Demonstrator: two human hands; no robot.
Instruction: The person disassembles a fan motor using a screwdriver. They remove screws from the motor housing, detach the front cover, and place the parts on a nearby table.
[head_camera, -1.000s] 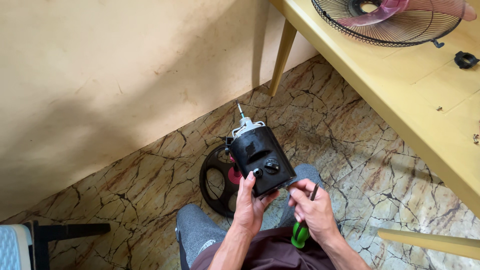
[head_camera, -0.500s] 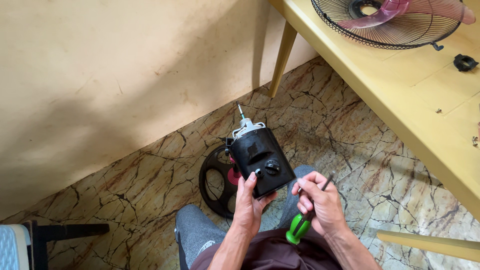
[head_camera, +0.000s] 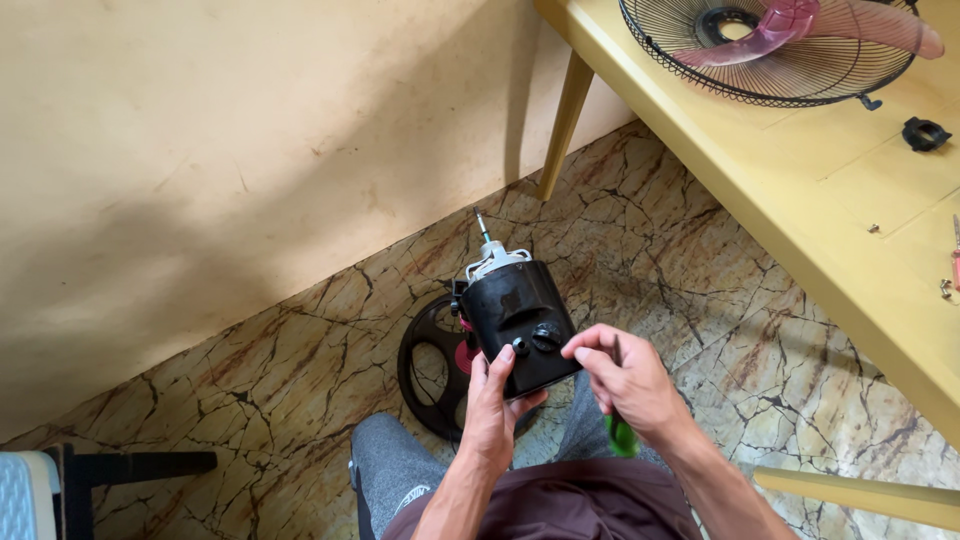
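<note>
My left hand (head_camera: 493, 408) grips a black fan motor housing (head_camera: 520, 320) from below, holding it over my lap. A metal shaft (head_camera: 484, 227) sticks out of its far end, pointing away from me. My right hand (head_camera: 628, 381) holds a green-handled screwdriver (head_camera: 620, 436), handle down by the wrist, while its fingertips touch the black knob on the housing's near face. A round black fan base (head_camera: 430, 365) lies on the marble floor under the housing, partly hidden by it.
A yellow wooden table (head_camera: 790, 190) stands at the right with a black wire fan guard (head_camera: 770, 50) and a pink blade (head_camera: 860, 20) on it, plus a small black cap (head_camera: 925, 133). A beige wall (head_camera: 200, 150) rises at left. A chair leg (head_camera: 140, 465) shows bottom left.
My right hand has moved up from beside the housing; its fingers now touch the knob on the housing's face. The left hand and housing have stayed about where they were.
</note>
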